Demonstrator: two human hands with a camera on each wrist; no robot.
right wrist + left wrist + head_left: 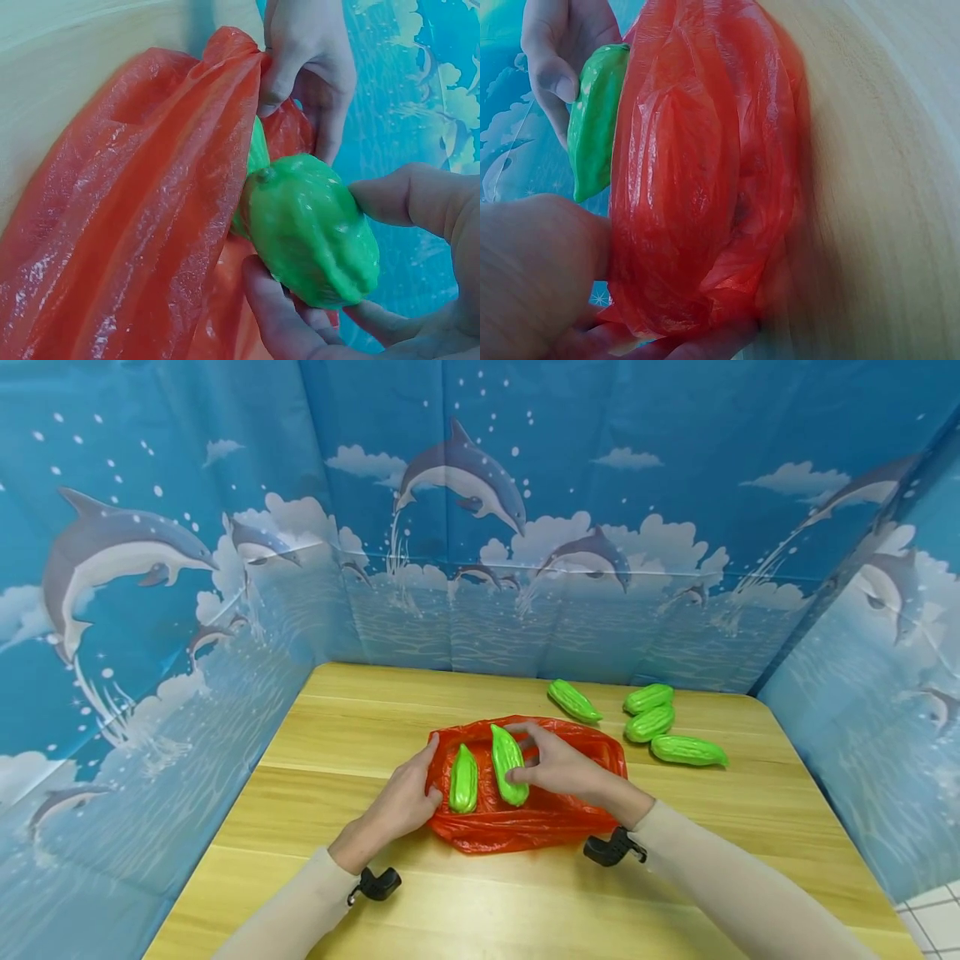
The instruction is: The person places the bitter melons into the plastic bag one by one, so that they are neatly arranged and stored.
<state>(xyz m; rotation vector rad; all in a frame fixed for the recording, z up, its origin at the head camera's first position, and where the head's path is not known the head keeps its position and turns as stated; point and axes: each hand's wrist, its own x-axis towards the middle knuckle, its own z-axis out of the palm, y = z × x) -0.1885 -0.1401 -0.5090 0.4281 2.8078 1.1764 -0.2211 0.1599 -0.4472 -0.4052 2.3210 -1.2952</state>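
Sheeting [675, 410] in sea blue encloses the back and sides of a wood-grain surface [487, 902], where a person in pale sleeves [288, 902] works over a red plastic bag [517, 839]. The bag lies near the middle, its mouth spread open. Both hands are occupied: the left hand [405, 793] grips the bag's left end, thumb at the rim, while the right hand [558, 764] pinches a green gourd [508, 766] between thumb and fingers at the mouth. A second gourd [463, 781] lies inside, toward the left end. Four more lie outside: a lone gourd [573, 702] just past the bag's far rim and, to the right, an upper gourd [648, 697], a middle gourd [650, 724] touching it, and a lower gourd [687, 750] just beside. Taken as bagging, the work appears to be in its early stretch: one piece in, one in hand, four left outside. Whether others sit hidden in the folds cannot be told. Smallest are the left wrist camera [381, 883] and right wrist camera [603, 852], both black.
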